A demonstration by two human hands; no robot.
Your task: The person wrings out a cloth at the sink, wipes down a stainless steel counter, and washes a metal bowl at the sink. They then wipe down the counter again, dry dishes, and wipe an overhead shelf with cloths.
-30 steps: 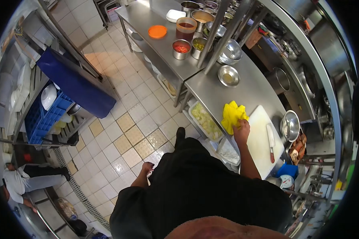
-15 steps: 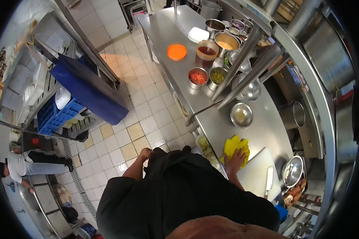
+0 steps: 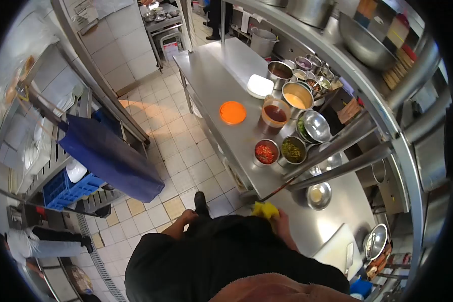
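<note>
A yellow cloth is bunched in my right hand, raised beside the near edge of the steel table. My left hand hangs low over the floor in front of my dark clothing, its fingers curled; what they hold, if anything, is hidden. On the table to the right of the cloth lies a white cutting board with a knife on it. A small metal bowl with something pale inside stands farther along.
Pots of chopped red and green food, a sauce tub and an orange lid stand ahead. Slanting metal posts cross the table. Left are a rack with a blue crate and another person.
My right hand has lifted the yellow cloth off the table and drawn it left to the table's edge. The view has shifted, and my dark shoe shows more.
</note>
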